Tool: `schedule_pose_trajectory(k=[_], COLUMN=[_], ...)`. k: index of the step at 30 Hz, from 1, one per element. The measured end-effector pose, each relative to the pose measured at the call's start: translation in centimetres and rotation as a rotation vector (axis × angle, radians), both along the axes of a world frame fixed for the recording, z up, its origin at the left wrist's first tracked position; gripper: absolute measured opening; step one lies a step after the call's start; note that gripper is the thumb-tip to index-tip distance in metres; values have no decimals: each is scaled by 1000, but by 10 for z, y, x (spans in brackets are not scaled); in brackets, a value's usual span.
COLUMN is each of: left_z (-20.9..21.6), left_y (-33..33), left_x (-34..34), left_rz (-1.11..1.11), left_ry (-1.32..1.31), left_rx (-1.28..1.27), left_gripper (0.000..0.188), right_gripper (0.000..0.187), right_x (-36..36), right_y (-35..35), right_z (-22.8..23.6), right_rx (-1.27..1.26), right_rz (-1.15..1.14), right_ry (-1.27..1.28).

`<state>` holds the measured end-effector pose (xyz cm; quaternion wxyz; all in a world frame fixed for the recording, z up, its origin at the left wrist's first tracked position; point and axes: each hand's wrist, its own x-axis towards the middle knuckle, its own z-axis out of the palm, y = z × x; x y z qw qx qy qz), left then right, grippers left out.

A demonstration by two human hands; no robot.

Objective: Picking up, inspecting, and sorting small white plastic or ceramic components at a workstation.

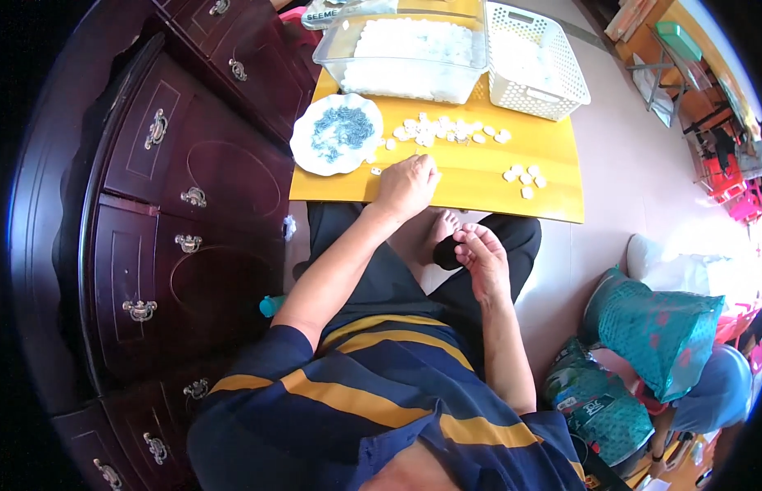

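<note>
My left hand (410,184) is over the front edge of the yellow table (471,184), its fingers curled in and their tips hidden. Just beyond it lies a loose spread of small white pieces (442,129). My right hand (485,260) is held lower, above my right leg, thumb and fingertips pinched together; anything between them is too small to make out. Left of my left hand stands a white scalloped plate (302,147) with many thin grey-blue slivers (342,132) in it. A smaller group of white pieces (525,178) lies toward the table's right side.
A clear plastic bin (336,51) full of white pieces stands at the table's back, beside a white perforated basket (553,90). Dark wooden drawers (217,180) rise close on the left. Stuffed green bags (651,327) sit on the floor to the right, near another person (715,393).
</note>
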<state>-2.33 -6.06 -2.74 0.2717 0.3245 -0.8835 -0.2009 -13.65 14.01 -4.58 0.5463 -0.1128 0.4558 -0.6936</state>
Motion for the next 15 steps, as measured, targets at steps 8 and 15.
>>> schedule_pose_trajectory(k=[8, 15], left_z=[19, 24], left_y=[47, 71], left_x=[4, 12], left_rz=[-194, -342], left_ry=[31, 90], left_rx=[263, 320], left_gripper=[14, 14], right_gripper=[13, 15], right_x=[6, 7], right_y=[0, 2], right_z=[5, 13], right_rx=[-9, -7], right_rz=[-58, 0], right_ry=[133, -25])
